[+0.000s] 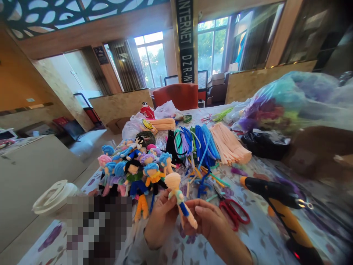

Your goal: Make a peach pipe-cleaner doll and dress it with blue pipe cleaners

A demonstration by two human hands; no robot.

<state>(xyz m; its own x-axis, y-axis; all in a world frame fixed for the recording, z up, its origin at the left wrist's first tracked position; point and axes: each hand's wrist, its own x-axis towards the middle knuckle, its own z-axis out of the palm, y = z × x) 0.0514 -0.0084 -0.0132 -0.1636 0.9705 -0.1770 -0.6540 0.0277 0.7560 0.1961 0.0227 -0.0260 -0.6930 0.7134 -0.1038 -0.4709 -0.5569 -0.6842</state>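
Note:
A small peach doll made of fuzzy stems, with a bare round head, a pale green top and a blue band on one leg, is held upright above the table. My left hand pinches it at the torso from the left. My right hand is closed around its legs from the right, some fingers hidden behind them. Red-handled scissors lie on the floral tablecloth just right of my right hand.
Finished dolls are piled at the left. Bundles of blue stems and peach stems lie behind. A black and yellow glue gun is at the right, under a large plastic bag. A white lidded container stands at the left.

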